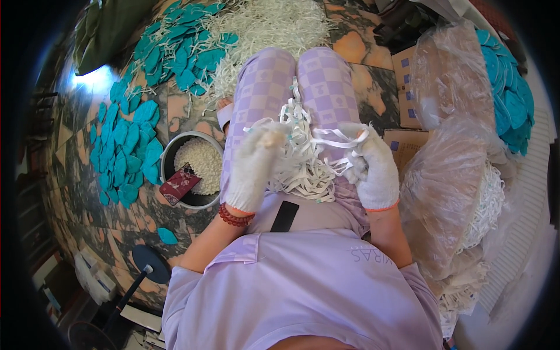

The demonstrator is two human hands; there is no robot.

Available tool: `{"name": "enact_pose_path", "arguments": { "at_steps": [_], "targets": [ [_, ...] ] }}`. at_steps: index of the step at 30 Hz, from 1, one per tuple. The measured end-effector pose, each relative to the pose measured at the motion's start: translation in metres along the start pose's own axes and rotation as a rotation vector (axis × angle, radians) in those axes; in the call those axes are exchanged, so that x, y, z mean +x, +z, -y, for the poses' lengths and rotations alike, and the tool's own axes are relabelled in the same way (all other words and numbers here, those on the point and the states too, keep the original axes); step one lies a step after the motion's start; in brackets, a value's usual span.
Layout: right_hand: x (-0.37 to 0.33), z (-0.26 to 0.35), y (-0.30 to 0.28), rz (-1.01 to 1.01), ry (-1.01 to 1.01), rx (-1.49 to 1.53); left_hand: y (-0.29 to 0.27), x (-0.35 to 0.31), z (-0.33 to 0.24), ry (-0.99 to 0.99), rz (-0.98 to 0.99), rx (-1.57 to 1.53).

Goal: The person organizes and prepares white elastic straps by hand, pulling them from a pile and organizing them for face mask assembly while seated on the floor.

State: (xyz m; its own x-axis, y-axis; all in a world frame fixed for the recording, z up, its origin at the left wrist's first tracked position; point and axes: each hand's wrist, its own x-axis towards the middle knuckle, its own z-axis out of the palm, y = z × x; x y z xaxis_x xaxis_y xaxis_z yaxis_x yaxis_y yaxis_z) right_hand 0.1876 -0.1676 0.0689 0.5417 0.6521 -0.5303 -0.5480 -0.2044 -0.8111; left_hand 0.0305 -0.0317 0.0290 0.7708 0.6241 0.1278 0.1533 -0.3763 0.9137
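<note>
White elastic-looking straps [303,169] with small teal bits lie in a heap on my lap, trailing up between my thighs. My right hand [376,172], in a white knit glove with an orange cuff, is closed around several looped white straps [338,140] that stretch toward the heap. My left hand [254,163], gloved alike, is raised over my left thigh beside the heap. Motion smears its fingers, so whether it grips anything cannot be made out.
Left of me stands a grey pot [166,156] of small white pieces with a dark red pouch [179,185] on its rim. Teal oval pieces [128,151] and a white strap pile [268,26] cover the floor ahead. Clear plastic bags [443,175] and cardboard boxes [405,143] stand at right.
</note>
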Motion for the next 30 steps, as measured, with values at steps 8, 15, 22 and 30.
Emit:
{"name": "enact_pose_path", "arguments": {
  "at_steps": [8,15,22,30],
  "targets": [
    [-0.009,-0.005,0.018,0.097,0.075,-0.089,-0.004,0.006,-0.038,-0.599,0.257,-0.487],
    [-0.006,-0.014,0.021,0.097,-0.078,-0.179,0.016,0.000,-0.012,-0.447,0.259,-0.525],
    [-0.006,-0.011,0.013,0.159,0.094,0.202,0.010,0.002,-0.016,-0.399,0.363,-0.265],
    [-0.004,-0.007,0.022,0.062,-0.017,-0.143,0.011,0.011,-0.019,-0.670,0.348,-0.753]
  ]
}}
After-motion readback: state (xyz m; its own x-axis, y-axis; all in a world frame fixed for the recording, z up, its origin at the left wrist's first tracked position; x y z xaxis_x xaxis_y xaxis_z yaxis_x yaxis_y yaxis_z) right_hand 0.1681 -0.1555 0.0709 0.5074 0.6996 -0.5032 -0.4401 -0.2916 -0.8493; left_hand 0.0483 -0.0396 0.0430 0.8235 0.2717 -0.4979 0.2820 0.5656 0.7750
